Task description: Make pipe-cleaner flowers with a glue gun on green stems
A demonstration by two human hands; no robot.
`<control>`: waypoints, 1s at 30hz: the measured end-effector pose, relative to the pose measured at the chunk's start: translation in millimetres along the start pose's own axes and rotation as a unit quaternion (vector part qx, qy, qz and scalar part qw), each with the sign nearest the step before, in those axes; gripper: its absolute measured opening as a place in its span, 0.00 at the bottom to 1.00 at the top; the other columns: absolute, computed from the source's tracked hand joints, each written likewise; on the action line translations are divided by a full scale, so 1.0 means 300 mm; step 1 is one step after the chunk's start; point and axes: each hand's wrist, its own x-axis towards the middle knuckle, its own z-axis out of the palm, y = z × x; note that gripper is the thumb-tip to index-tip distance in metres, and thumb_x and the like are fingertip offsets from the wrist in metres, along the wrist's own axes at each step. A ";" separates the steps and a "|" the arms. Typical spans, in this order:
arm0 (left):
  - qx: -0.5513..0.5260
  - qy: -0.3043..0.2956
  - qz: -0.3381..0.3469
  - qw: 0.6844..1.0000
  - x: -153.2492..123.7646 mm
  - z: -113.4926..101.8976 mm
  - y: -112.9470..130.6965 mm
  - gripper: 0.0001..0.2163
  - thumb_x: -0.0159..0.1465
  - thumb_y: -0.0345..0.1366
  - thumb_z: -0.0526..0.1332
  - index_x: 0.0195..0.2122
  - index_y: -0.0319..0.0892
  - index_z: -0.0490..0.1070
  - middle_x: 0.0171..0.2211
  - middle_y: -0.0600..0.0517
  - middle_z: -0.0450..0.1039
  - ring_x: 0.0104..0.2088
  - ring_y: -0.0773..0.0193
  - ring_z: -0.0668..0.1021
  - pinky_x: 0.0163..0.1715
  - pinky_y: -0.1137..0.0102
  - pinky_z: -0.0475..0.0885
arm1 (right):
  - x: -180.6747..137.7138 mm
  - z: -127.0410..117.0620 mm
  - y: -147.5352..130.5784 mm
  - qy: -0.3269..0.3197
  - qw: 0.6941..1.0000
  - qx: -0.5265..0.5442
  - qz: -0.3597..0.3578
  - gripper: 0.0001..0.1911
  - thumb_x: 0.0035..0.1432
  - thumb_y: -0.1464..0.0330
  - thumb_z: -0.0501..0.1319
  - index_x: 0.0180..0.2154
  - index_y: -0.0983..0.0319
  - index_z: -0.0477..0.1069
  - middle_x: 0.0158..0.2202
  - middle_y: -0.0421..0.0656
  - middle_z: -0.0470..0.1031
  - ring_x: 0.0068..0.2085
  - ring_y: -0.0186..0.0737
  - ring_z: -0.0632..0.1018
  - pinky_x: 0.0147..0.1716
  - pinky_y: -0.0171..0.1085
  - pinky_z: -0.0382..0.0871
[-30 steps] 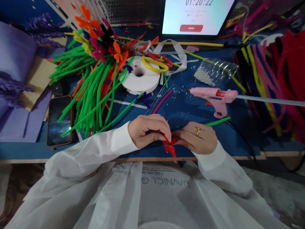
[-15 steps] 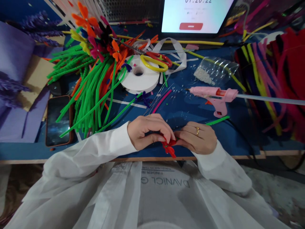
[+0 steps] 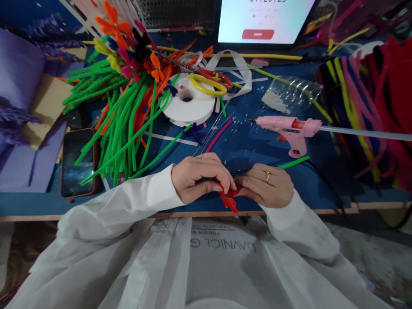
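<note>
Close to the table's front edge, a red pipe-cleaner flower (image 3: pixel 229 201) is pinched between my two hands. My left hand (image 3: pixel 203 177) grips its petals with thumb and forefinger. My right hand (image 3: pixel 268 185) is closed at the flower's other side, around a green pipe-cleaner stem (image 3: pixel 293 162) whose end sticks out behind the knuckles. The part of the stem inside the right hand is hidden. A magenta pipe cleaner (image 3: pixel 219 136) lies just beyond my left hand, beside thin wires.
A pink glue gun (image 3: pixel 291 124) lies right of centre, near a clear bag of white beads (image 3: pixel 278 103). Scissors (image 3: pixel 208 84) rest on a white ribbon spool (image 3: pixel 174 109). Green pipe cleaners (image 3: pixel 125 137), a phone (image 3: pixel 79 163) and purple paper (image 3: pixel 35 171) are left; a lit tablet (image 3: pixel 264 19) stands behind.
Both hands stay in nearly the same place, still holding the red flower. Its lower petal has shifted very slightly.
</note>
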 end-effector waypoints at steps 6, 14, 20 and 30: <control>0.013 -0.003 0.008 1.000 -0.002 -0.003 0.003 0.06 0.63 0.28 0.55 0.34 0.41 0.70 0.36 0.45 0.78 0.37 0.62 0.78 0.44 0.64 0.67 | -0.002 -0.001 0.002 -0.010 1.000 -0.003 -0.001 0.13 0.64 0.65 0.54 0.31 0.63 0.72 0.24 0.41 0.76 0.24 0.31 0.71 0.26 0.32 0.66; 0.002 0.017 0.026 1.000 -0.003 0.009 -0.003 0.06 0.63 0.29 0.55 0.32 0.40 0.70 0.38 0.45 0.78 0.38 0.63 0.78 0.44 0.64 0.67 | 0.004 0.001 -0.005 0.006 1.000 0.009 0.001 0.13 0.64 0.65 0.54 0.30 0.64 0.70 0.24 0.42 0.75 0.23 0.32 0.70 0.24 0.33 0.65; 0.001 0.022 0.036 0.999 -0.005 0.011 -0.011 0.05 0.63 0.28 0.55 0.33 0.40 0.70 0.37 0.45 0.78 0.37 0.63 0.78 0.44 0.65 0.66 | 0.002 0.003 -0.005 0.008 1.000 0.004 0.001 0.12 0.64 0.65 0.54 0.31 0.63 0.70 0.24 0.41 0.75 0.24 0.31 0.71 0.25 0.32 0.65; 0.004 0.013 0.004 1.000 -0.010 0.013 -0.004 0.06 0.65 0.33 0.55 0.33 0.40 0.70 0.37 0.46 0.79 0.35 0.65 0.78 0.45 0.65 0.66 | 0.002 0.004 -0.004 0.005 1.000 0.014 -0.001 0.13 0.65 0.65 0.52 0.30 0.64 0.69 0.23 0.42 0.75 0.23 0.32 0.70 0.25 0.33 0.65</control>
